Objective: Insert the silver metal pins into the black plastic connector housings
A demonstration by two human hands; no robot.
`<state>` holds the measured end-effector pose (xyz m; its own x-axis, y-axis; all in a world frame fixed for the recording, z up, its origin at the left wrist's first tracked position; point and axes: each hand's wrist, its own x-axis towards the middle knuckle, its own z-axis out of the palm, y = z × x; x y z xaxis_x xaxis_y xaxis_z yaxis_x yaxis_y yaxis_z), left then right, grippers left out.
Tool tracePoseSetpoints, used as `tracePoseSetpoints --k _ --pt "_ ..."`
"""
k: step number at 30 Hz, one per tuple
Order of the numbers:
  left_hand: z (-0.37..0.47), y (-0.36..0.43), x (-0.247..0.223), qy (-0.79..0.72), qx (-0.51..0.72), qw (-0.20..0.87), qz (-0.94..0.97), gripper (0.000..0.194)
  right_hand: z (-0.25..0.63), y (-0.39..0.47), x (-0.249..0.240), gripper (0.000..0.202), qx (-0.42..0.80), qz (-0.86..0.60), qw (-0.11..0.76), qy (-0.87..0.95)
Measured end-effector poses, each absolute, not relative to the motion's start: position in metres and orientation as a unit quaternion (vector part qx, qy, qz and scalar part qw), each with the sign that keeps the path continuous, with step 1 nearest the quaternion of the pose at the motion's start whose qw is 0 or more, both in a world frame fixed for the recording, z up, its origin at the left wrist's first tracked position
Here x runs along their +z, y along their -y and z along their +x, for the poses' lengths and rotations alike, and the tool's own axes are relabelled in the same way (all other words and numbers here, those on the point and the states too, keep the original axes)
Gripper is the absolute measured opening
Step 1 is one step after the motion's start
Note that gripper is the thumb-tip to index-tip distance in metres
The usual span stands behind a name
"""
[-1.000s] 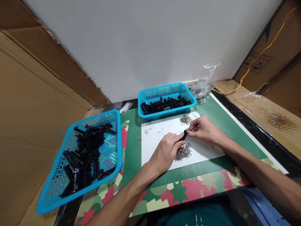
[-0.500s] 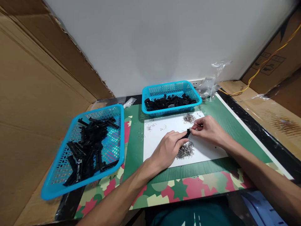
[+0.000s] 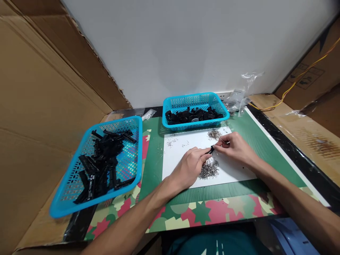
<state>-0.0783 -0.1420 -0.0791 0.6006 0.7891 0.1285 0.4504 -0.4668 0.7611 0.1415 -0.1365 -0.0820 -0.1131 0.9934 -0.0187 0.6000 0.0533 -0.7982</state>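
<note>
Over a white sheet (image 3: pixel 175 166), my left hand (image 3: pixel 190 166) is closed around a small black plastic part (image 3: pixel 211 150), thumb below and index finger above. My right hand (image 3: pixel 233 147) is closed too, its thumb and fingertips at the upper right end of that part. A thin metal tool (image 3: pixel 224 142) shows as a shiny line among the right fingers; its tip is hidden. Just under my left fingertips lies a heap of small metal springs or clips (image 3: pixel 209 169). A smaller heap of fine metal pieces (image 3: pixel 214 134) lies beyond the part.
A blue basket (image 3: pixel 140 152) of long black plastic parts stands at left. Behind the sheet, another blue basket (image 3: pixel 196 126) holds small black parts. Loose metal bits (image 3: pixel 170 142) lie on the sheet's left. Clear plastic bags (image 3: pixel 235 101) and a yellow cable (image 3: pixel 285 94) are at back right.
The view has shifted slightly. Both hands stay together at the black part, whose angle and the fingers' grip have changed only a little.
</note>
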Motion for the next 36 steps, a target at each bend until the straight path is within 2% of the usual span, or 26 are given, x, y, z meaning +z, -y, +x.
tracePoseSetpoints --k 3,7,12,15,17,19,22,24,36 --pt "-0.078 0.142 -0.078 -0.377 0.258 0.362 0.812 0.034 0.150 0.134 -0.079 0.030 0.353 -0.573 0.272 0.688" --pt "-0.080 0.142 -0.080 -0.378 0.257 0.352 0.816 0.035 0.155 0.133 -0.076 0.026 0.276 -0.564 0.267 0.731" --pt "-0.082 0.143 -0.083 -0.385 0.252 0.347 0.817 0.036 0.151 0.134 -0.073 0.032 0.152 -0.540 0.422 0.712" --pt "-0.083 0.143 -0.082 -0.386 0.251 0.339 0.820 0.035 0.150 0.136 -0.070 0.026 0.119 -0.523 0.471 0.700" --pt "-0.083 0.143 -0.080 -0.389 0.247 0.340 0.820 0.035 0.149 0.137 -0.069 0.022 0.142 -0.528 0.486 0.682" --pt "-0.084 0.143 -0.078 -0.393 0.244 0.343 0.818 0.035 0.148 0.137 -0.071 0.022 0.216 -0.536 0.492 0.651" --pt "-0.085 0.143 -0.076 -0.397 0.238 0.343 0.817 0.035 0.143 0.135 -0.076 0.032 0.347 -0.535 0.503 0.583" --pt "-0.085 0.143 -0.075 -0.398 0.233 0.342 0.819 0.036 0.137 0.134 -0.081 0.038 0.384 -0.532 0.510 0.556" --pt "-0.083 0.143 -0.076 -0.384 0.233 0.342 0.826 0.035 0.129 0.135 -0.089 0.036 0.290 -0.564 0.475 0.610"
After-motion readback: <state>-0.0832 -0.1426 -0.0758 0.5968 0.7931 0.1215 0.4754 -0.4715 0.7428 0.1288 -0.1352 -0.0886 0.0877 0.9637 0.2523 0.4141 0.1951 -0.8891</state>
